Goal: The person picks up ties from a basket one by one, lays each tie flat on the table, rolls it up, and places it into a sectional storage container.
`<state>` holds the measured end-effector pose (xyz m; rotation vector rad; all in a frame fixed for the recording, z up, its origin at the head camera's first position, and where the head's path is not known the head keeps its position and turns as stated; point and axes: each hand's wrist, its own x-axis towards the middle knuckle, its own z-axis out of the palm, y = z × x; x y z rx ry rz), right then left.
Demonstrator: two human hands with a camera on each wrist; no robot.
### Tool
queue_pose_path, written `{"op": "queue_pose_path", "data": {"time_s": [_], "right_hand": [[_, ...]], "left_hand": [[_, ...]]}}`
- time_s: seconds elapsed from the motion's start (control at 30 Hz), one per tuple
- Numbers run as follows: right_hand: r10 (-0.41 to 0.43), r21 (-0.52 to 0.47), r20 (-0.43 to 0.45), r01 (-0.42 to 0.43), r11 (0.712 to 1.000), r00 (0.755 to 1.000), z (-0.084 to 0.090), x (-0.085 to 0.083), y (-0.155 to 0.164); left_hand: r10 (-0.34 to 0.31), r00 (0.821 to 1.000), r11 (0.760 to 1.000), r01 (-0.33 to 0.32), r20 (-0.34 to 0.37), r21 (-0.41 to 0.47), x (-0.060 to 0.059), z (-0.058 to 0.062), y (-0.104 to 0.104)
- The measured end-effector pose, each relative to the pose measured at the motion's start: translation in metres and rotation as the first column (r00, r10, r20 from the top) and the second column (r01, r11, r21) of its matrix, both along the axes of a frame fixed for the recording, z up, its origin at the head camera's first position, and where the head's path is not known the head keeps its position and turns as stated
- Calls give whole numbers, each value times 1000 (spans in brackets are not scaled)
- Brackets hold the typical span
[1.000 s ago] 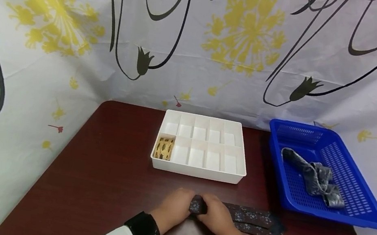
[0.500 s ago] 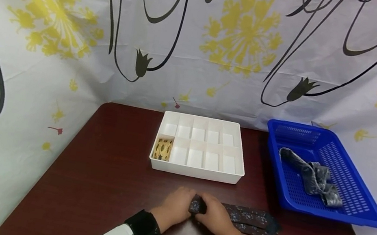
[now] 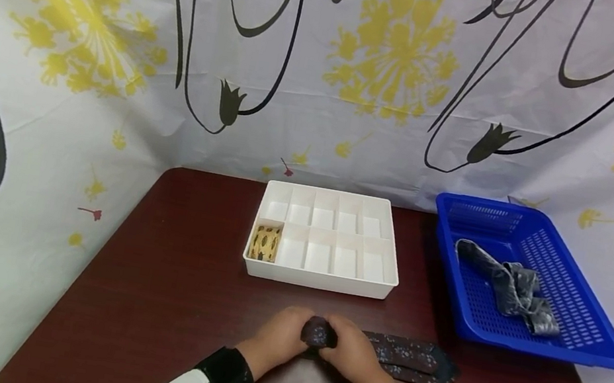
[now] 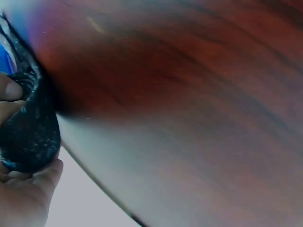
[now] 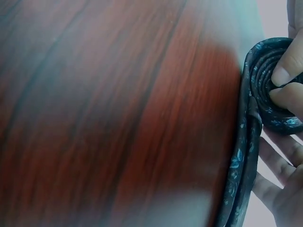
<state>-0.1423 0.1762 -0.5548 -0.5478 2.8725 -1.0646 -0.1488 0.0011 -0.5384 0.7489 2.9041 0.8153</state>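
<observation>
At the table's near edge I have both hands, left (image 3: pixel 276 337) and right (image 3: pixel 355 352), pinching the tie's (image 3: pixel 319 334) rolled end. It looks soft, light and springy; I'd grip the coil's flat sides.
</observation>
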Motion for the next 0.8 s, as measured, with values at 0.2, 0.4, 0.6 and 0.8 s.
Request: {"op": "queue_pose_path", "data": {"time_s": [0.2, 0.4, 0.6, 0.8], "right_hand": [[-14, 21, 3, 14, 1000, 1000, -1, 0, 2], [-25, 12, 55, 24, 1000, 998, 1, 2, 1], [-19, -6, 73, 20, 1000, 997, 3, 2, 0], [2, -74, 72, 3, 997, 997, 1, -1, 3]], "left_hand": [[45, 999, 979, -45, -5, -198, 2, 13, 11], [61, 997, 922, -73, -44, -380, 5, 23, 24], [63, 998, 903, -67, -23, -425, 4, 27, 30], [9, 998, 955, 7, 54, -297, -2, 21, 18]]}}
